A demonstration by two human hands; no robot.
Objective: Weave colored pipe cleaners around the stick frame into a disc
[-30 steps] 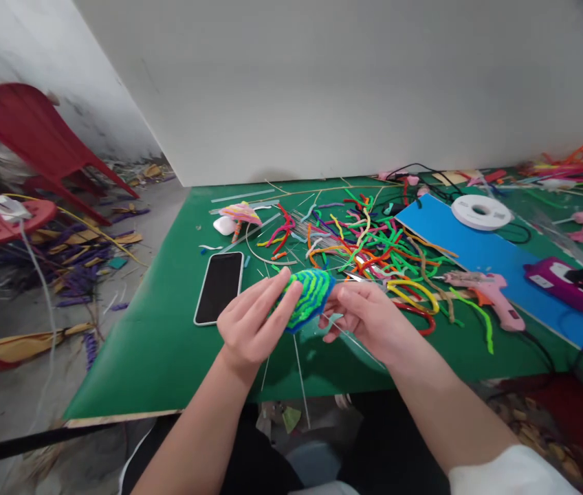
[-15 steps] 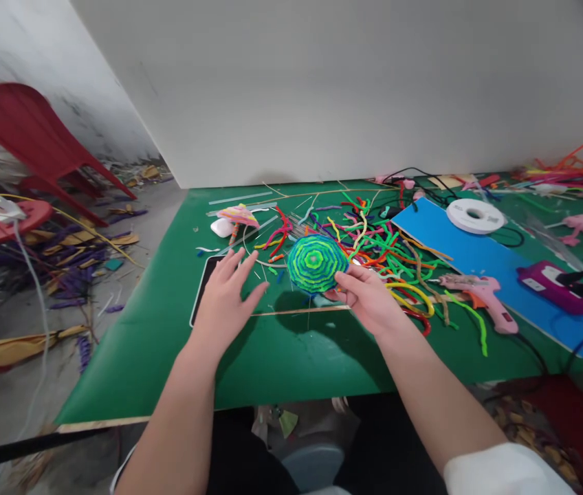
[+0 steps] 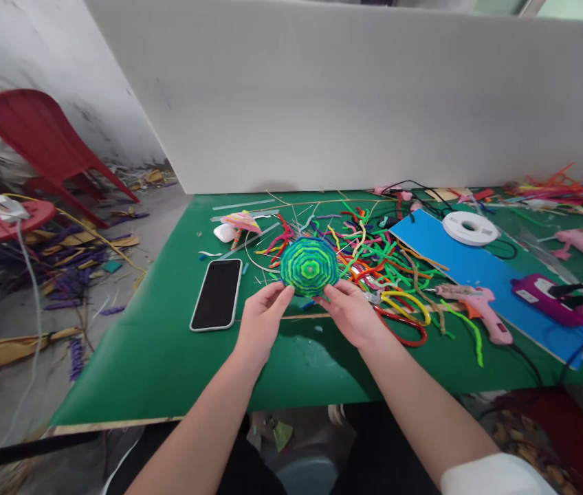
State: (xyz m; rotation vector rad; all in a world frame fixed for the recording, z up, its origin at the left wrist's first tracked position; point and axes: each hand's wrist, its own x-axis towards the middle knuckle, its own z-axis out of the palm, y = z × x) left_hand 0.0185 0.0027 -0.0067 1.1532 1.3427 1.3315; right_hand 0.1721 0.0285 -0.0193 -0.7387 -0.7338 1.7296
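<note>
Cut off by the left edge of the frame, I have one stool [image 3: 10,223], with one red chair [image 3: 38,130] just right of it. Left of centre, one phone [image 3: 216,295] lies on the green table [image 3: 152,364]; above it, one umbrella [image 3: 243,221] partly covers one white case [image 3: 224,233]. Mid-frame, my left hand [image 3: 263,313] and right hand [image 3: 350,313] sit apart, both pinching the lower rim of one green-blue disc [image 3: 309,267]; its underside is hidden from me. Right of it lies one pair of scissors [image 3: 405,307], blades half lost among stems [image 3: 384,258] too tangled to count. Towards the right edge, I count two glue guns [image 3: 482,302], one spool [image 3: 469,228], one board [image 3: 502,292] and one purple block [image 3: 546,297].
</note>
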